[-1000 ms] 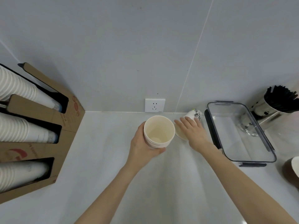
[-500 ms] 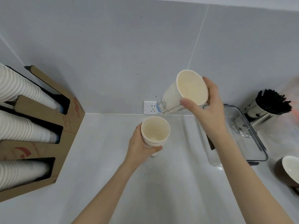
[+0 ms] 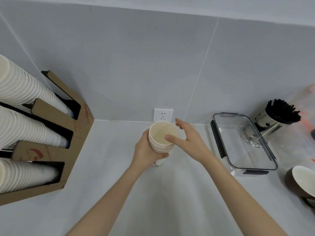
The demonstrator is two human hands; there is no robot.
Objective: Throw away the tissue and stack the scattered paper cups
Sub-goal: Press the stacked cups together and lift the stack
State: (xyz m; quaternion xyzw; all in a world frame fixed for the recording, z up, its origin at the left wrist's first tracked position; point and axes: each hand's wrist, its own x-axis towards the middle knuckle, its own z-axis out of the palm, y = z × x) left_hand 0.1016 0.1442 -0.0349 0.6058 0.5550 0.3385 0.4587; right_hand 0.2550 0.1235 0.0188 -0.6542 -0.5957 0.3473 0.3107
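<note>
A stack of several cream paper cups (image 3: 162,133) stands upright above the white counter, near the wall socket. My left hand (image 3: 144,150) wraps around the stack from the left and holds it. My right hand (image 3: 187,138) is at the stack's right side, thumb resting on the rim of the top cup and fingers spread apart behind it, holding nothing. No tissue is in sight.
A cardboard cup dispenser (image 3: 56,133) with three rows of stacked cups fills the left. On the right lie a clear lidded container (image 3: 271,159), a metal holder of black straws (image 3: 279,114), and a brown bowl (image 3: 303,183). A wall socket (image 3: 163,115) is behind the stack.
My right hand lifted a loose cup from the counter, brought it over and dropped it into the stack in my left hand, then loosened its grip. The stack is one cup taller.
</note>
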